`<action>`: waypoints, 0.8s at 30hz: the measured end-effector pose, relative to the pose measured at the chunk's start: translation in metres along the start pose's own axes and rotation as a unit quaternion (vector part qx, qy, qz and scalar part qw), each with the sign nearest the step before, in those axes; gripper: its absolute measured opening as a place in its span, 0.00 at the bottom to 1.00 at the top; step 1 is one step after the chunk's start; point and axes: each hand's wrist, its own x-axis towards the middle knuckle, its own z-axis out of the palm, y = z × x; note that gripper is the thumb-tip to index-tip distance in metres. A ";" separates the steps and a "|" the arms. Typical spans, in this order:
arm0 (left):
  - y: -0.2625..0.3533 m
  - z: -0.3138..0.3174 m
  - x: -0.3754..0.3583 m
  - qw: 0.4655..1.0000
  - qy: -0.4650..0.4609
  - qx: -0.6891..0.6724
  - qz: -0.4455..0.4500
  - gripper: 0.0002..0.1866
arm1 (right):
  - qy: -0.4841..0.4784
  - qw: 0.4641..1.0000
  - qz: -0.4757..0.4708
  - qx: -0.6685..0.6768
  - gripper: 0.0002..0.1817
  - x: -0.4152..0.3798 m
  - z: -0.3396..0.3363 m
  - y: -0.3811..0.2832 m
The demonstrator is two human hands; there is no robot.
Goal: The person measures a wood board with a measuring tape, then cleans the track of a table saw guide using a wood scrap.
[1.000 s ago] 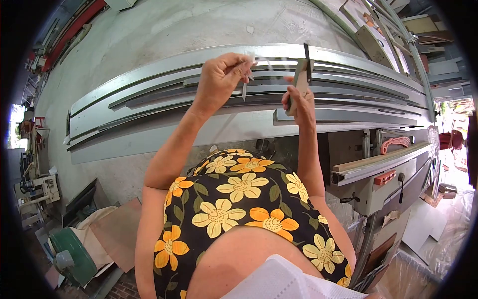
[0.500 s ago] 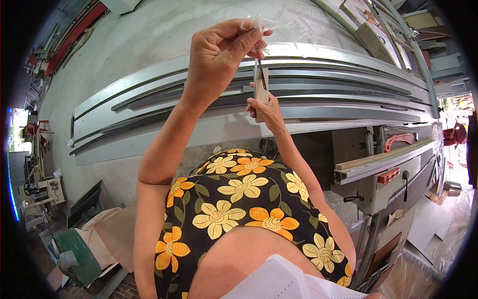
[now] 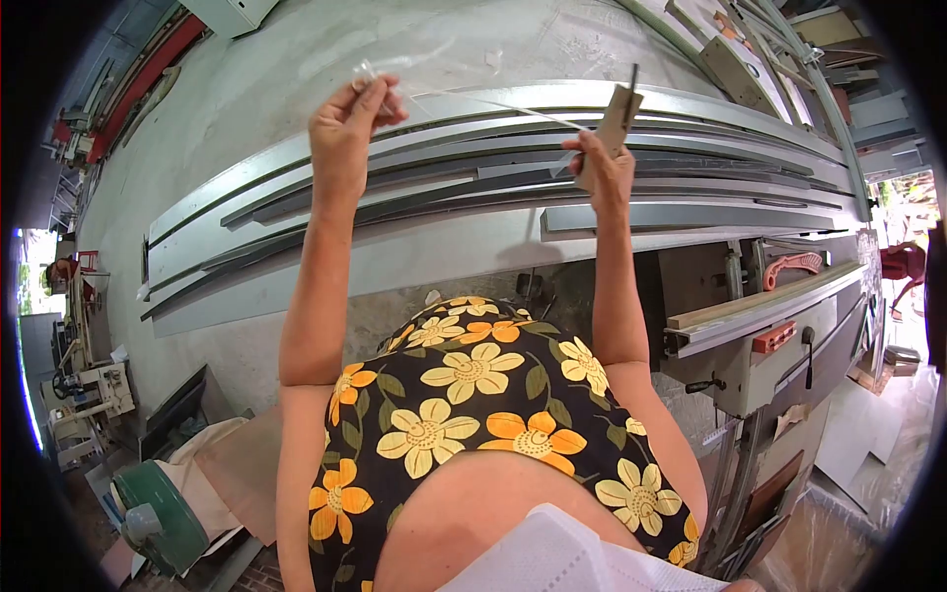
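Observation:
My left hand (image 3: 343, 133) is raised over the light worktable, its fingers pinched on crumpled clear plastic film (image 3: 367, 73). A thin, taut strand of the film (image 3: 518, 107) runs from it across to my right hand (image 3: 609, 176). That hand is wrapped round a flat beige piece with a slim dark bar (image 3: 618, 116) sticking out at its top; its exact kind I cannot make out. A bit of clear film also shows beside the right fingers. Below both hands lie several long grey metal profiles (image 3: 444, 173).
A machine with a grey rail (image 3: 769, 316) and a red handle (image 3: 792, 268) stands at the right. Boards and frames (image 3: 740, 79) lie at the far right. A green motor housing (image 3: 163, 513) sits at the lower left. Another person in red (image 3: 903, 264) is at the right edge.
My hands have moved apart. The left went left and slightly down with the film; the right went right and up with the beige piece, and the film strand now stretches between them.

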 end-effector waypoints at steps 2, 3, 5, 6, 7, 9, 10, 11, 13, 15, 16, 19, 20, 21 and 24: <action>-0.029 -0.008 -0.010 0.998 0.014 0.006 -0.068 0.10 | 0.014 0.999 -0.028 -0.017 0.11 0.007 -0.009 -0.012; -0.044 -0.010 -0.017 0.995 0.012 0.006 -0.098 0.10 | 0.019 0.999 -0.041 -0.028 0.11 0.010 -0.012 -0.019; -0.069 -0.011 -0.030 0.990 -0.004 0.002 -0.139 0.10 | 0.025 0.996 -0.066 -0.055 0.09 0.014 -0.016 -0.036; -0.079 -0.008 -0.037 0.989 -0.018 -0.003 -0.149 0.10 | 0.021 0.994 -0.089 -0.061 0.09 0.016 -0.017 -0.044; -0.088 -0.003 -0.043 0.987 -0.031 -0.008 -0.160 0.10 | 0.017 0.991 -0.112 -0.067 0.08 0.018 -0.017 -0.052; -0.101 0.008 -0.050 0.985 -0.062 -0.024 -0.160 0.10 | 0.010 0.987 -0.146 -0.071 0.06 0.024 -0.019 -0.065; -0.105 0.013 -0.052 0.984 -0.077 -0.031 -0.159 0.10 | 0.017 0.983 -0.159 -0.089 0.06 0.027 -0.019 -0.072; -0.108 0.016 -0.053 0.980 -0.091 -0.028 -0.172 0.10 | 0.024 0.979 -0.171 -0.107 0.06 0.029 -0.019 -0.080; -0.109 0.028 -0.054 0.977 -0.108 -0.057 -0.173 0.09 | 0.026 0.972 -0.196 -0.130 0.06 0.034 -0.021 -0.093; -0.108 0.039 -0.050 0.974 -0.127 -0.072 -0.175 0.08 | 0.047 0.967 -0.208 -0.142 0.06 0.036 -0.022 -0.105; -0.106 0.044 -0.048 0.975 -0.132 -0.071 -0.167 0.07 | 0.058 0.964 -0.214 -0.148 0.06 0.036 -0.022 -0.111; -0.098 0.061 -0.040 0.978 -0.136 -0.056 -0.147 0.07 | 0.037 0.967 -0.213 -0.135 0.06 0.029 -0.020 -0.124; -0.094 0.065 -0.037 0.980 -0.130 -0.046 -0.142 0.07 | 0.019 0.969 -0.210 -0.124 0.06 0.025 -0.018 -0.127; -0.092 0.070 -0.035 0.982 -0.125 -0.035 -0.136 0.08 | 0.005 0.973 -0.194 -0.127 0.07 0.021 -0.018 -0.127; -0.087 0.083 -0.030 0.980 -0.163 -0.008 -0.115 0.11 | -0.049 0.980 -0.142 -0.132 0.07 0.008 -0.014 -0.123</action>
